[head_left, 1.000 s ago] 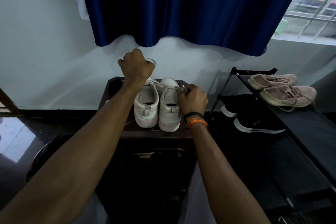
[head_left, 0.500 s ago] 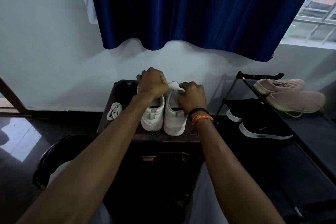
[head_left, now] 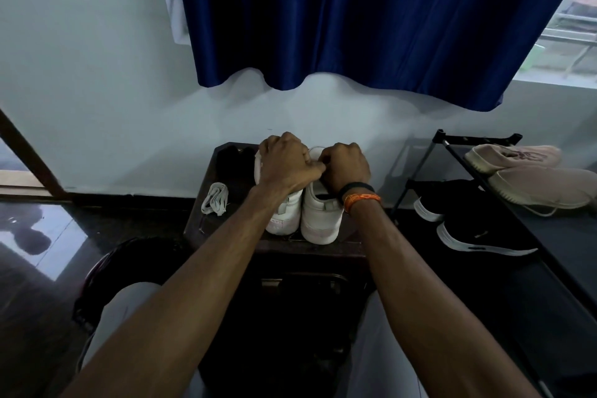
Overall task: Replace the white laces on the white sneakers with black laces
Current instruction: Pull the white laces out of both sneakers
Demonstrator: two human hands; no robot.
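Two white sneakers stand side by side on a small dark table (head_left: 232, 186), heels toward me: the left sneaker (head_left: 286, 213) and the right sneaker (head_left: 321, 216). My left hand (head_left: 284, 165) reaches across the left sneaker, its fingers curled at the right sneaker's lacing, where it seems to pinch the white lace. My right hand (head_left: 345, 168) grips the front of the right sneaker, touching the left hand. The fingertips and the lacing are hidden behind both hands. A bundled white lace (head_left: 214, 202) lies on the table's left side, with a dark heap, possibly black laces (head_left: 234, 157), behind it.
A black shoe rack (head_left: 478, 139) at the right carries pink shoes (head_left: 533, 178) on top and black shoes (head_left: 468, 229) below. A blue curtain (head_left: 355, 10) hangs above the table against the white wall. A dark round seat (head_left: 106, 268) is at lower left.
My left hand, raised above the sneakers a second ago, has come down to the right sneaker's lacing beside my right hand. The camera has moved closer.
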